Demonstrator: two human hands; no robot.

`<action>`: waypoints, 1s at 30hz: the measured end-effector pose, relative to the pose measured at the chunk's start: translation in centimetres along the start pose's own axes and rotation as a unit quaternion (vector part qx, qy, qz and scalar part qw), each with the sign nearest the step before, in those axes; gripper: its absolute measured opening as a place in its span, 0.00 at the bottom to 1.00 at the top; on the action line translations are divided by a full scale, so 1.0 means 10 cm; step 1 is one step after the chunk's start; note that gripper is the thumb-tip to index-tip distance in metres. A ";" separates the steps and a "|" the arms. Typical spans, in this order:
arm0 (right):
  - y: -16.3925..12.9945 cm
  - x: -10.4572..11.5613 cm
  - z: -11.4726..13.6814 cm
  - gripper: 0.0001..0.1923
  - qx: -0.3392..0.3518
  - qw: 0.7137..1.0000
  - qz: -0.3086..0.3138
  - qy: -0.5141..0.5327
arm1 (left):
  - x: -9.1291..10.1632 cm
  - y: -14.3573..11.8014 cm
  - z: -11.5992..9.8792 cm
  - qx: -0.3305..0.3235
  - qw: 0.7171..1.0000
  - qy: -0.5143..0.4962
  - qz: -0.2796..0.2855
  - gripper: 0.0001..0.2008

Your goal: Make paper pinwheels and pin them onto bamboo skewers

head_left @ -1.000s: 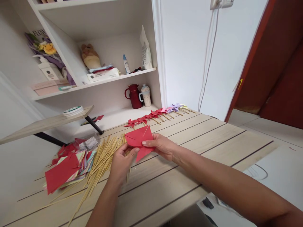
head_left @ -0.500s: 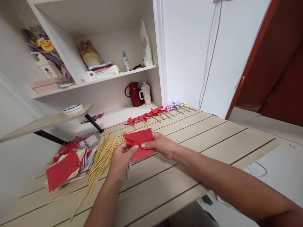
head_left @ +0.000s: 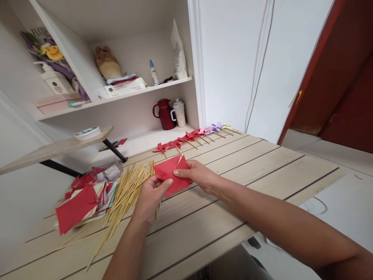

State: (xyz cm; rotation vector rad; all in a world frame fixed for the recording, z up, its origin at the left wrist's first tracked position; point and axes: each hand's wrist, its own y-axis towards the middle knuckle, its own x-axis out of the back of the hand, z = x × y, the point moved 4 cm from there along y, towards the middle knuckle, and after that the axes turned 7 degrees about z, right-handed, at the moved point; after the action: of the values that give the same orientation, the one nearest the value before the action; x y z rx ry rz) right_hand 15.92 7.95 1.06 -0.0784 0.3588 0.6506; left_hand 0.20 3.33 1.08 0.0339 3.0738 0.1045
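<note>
A red paper square (head_left: 175,186) with slits cut in from its corners is held up over the table between both hands. My left hand (head_left: 152,196) pinches its left edge, thumb on the front. From the right, my right hand (head_left: 196,175) grips it, the thumb pressing flat near the middle. Just left of my left hand lies a heap of thin wooden sticks (head_left: 124,198). Beyond the paper, red pinwheels (head_left: 167,147) on sticks lie in a row, with pink and purple pinwheels (head_left: 215,128) farther right.
A stack of coloured paper sheets (head_left: 78,208) lies at the left, beside a clear plastic packet (head_left: 110,173). Over the table's left side stands a small raised wooden shelf (head_left: 58,147). A dark red jug (head_left: 166,114) and a cup (head_left: 180,113) stand at the back.
My right thumb has moved up to the paper's middle. The paper's upper right part has shifted, and a slit now gapes at its top edge.
</note>
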 end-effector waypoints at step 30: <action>0.03 0.00 -0.08 0.21 -0.020 1.000 -0.004 0.009 | 0.00 -0.01 0.06 0.050 0.998 -0.028 -0.020 0.25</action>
State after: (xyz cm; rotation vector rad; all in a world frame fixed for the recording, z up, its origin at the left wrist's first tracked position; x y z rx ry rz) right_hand 15.46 7.99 0.30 -0.1247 0.3622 0.6492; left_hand 0.28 3.27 0.49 -0.0205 3.0181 -0.0524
